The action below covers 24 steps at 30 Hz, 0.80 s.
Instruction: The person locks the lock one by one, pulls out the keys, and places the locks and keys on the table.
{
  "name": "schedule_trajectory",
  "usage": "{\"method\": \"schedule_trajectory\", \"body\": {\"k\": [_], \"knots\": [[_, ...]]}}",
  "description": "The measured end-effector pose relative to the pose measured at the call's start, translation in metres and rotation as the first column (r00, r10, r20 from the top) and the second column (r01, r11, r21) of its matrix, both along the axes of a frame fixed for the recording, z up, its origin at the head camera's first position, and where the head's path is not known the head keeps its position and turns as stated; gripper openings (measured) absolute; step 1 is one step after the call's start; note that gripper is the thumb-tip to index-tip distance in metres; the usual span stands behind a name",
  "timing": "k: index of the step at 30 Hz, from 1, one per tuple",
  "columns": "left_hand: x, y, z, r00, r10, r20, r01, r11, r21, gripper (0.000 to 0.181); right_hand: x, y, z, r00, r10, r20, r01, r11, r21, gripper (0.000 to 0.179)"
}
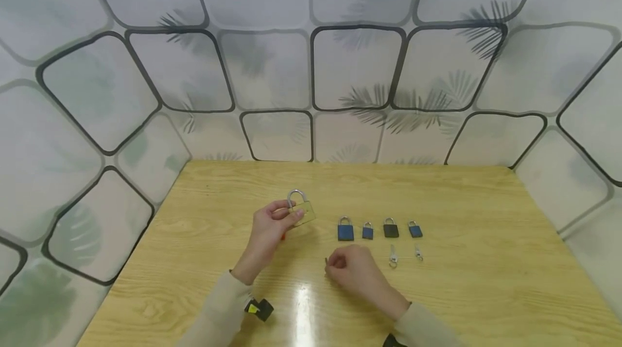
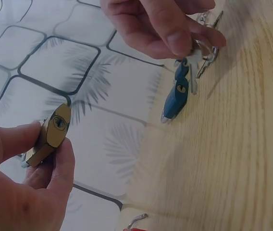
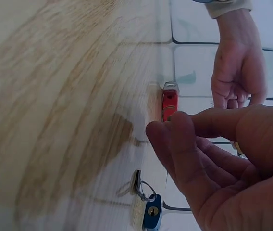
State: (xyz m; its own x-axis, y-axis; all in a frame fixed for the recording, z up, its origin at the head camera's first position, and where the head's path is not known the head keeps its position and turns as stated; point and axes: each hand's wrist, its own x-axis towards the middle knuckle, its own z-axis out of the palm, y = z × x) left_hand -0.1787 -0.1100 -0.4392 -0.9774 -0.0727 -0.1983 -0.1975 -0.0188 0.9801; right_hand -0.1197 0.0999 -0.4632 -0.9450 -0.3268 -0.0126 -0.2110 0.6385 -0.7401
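A brass padlock (image 1: 303, 213) is held up between thumb and fingers of my left hand (image 1: 266, 228), its silver shackle upward. In the left wrist view the keyhole of the brass padlock (image 2: 55, 132) shows on its end face. Lower and to the right, my right hand (image 1: 357, 271) pinches a small key (image 2: 193, 72) just above the table. A red padlock (image 3: 170, 100) stands beyond my right fingertips in the right wrist view. In the head view my left hand hides most of it.
To the right, a row of several padlocks holds a larger blue padlock (image 1: 345, 232), a small blue padlock (image 1: 367, 232), a black padlock (image 1: 391, 230) and another blue padlock (image 1: 415, 230). Two sets of keys (image 1: 393, 257) lie before the row on the wooden table (image 1: 466, 293). Patterned panels surround it.
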Motion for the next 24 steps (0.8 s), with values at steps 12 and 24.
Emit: {"method": "schedule_trajectory", "body": {"k": [12, 24], "knots": [[-0.001, 0.0, -0.001, 1.0, 0.007, 0.019, -0.008, 1.0, 0.006, 0.028, -0.004, -0.017, -0.003, 0.996, 0.086, -0.034, -0.083, 0.995, 0.063, 0.007], [0.0, 0.0, -0.004, 1.0, 0.004, 0.023, -0.004, 1.0, 0.011, 0.031, -0.004, -0.021, -0.004, 0.995, 0.101, 0.018, -0.102, 0.993, 0.061, 0.007]]}}
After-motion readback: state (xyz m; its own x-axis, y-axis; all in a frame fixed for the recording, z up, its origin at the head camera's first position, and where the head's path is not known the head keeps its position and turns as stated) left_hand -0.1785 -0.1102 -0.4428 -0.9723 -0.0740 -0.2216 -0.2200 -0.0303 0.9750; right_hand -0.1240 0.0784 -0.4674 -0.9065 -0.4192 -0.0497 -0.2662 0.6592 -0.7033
